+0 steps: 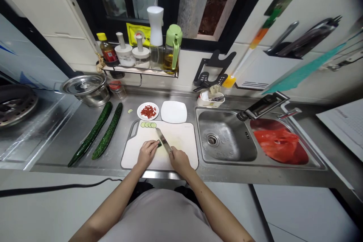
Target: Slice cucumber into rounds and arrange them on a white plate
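My right hand point(180, 162) grips a kitchen knife point(163, 139) by its handle, the blade slanting up and left over the white cutting board point(184, 136). Beside the blade, the closed fingers of my left hand point(146, 154) hold a short dark-green piece of cucumber point(159, 143), mostly covered by them. Several round cucumber slices point(148, 124) lie in a row along the board's far left edge. Behind the board stand a white plate of chopped red pieces point(148, 111) and a bare square white plate point(174, 111).
Two whole cucumbers point(93, 132) lie left of the board, near a lidded steel pot point(86, 89). A small slice point(130, 111) rests on the counter. The sink point(227, 136) is at right, with a red plastic bag point(278, 143) in its second basin. Bottles fill the shelf point(141, 70) behind.
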Tool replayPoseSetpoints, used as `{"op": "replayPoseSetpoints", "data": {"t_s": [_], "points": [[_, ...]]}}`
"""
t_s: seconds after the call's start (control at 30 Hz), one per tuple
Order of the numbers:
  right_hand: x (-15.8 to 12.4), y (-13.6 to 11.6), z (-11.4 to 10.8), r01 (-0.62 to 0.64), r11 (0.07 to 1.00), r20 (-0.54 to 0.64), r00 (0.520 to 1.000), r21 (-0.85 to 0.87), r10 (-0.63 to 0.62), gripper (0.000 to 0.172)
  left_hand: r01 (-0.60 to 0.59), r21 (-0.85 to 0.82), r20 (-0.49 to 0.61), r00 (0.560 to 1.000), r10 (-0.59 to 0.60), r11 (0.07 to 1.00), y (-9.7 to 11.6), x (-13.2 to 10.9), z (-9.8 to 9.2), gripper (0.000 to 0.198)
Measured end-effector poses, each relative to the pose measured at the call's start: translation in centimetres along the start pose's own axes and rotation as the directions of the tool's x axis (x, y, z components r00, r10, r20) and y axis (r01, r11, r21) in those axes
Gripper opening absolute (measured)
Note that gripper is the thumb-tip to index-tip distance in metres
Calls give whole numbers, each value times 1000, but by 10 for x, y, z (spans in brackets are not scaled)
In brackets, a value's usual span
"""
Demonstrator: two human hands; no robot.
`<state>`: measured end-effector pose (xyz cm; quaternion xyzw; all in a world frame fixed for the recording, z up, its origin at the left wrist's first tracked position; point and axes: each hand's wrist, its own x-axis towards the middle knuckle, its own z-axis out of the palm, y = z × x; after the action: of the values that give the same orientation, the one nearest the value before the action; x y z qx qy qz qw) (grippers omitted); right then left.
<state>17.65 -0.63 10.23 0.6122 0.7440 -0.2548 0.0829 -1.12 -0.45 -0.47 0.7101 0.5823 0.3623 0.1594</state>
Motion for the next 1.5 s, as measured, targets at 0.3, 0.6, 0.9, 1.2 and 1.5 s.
{"op": "replayPoseSetpoints", "data": {"t_s": [0.3, 0.6, 0.9, 1.2, 1.5], "points": [[4, -4, 4, 10, 1000, 2, 1000, 3, -10, 27, -133, 21, -94, 987, 134, 991, -5, -1, 4, 28], [3, -5, 4, 1, 1000, 21, 1000, 0, -1, 28, -141, 39, -81, 986, 144, 989, -6, -1, 4, 29], [2, -9, 1, 4, 1000, 30, 1000, -27, -3, 27, -147, 63, -80, 985, 152, 987, -5, 0, 3, 28], [-10, -8, -4, 16, 998, 119, 993, -55, -9, 28, -153, 61, -84, 984, 158, 986, -5, -1, 4, 29], [-29, 4, -6, 25, 998, 143, 990, -54, -17, 29, -137, 51, -70, 988, 140, 989, -6, -1, 5, 30]]}}
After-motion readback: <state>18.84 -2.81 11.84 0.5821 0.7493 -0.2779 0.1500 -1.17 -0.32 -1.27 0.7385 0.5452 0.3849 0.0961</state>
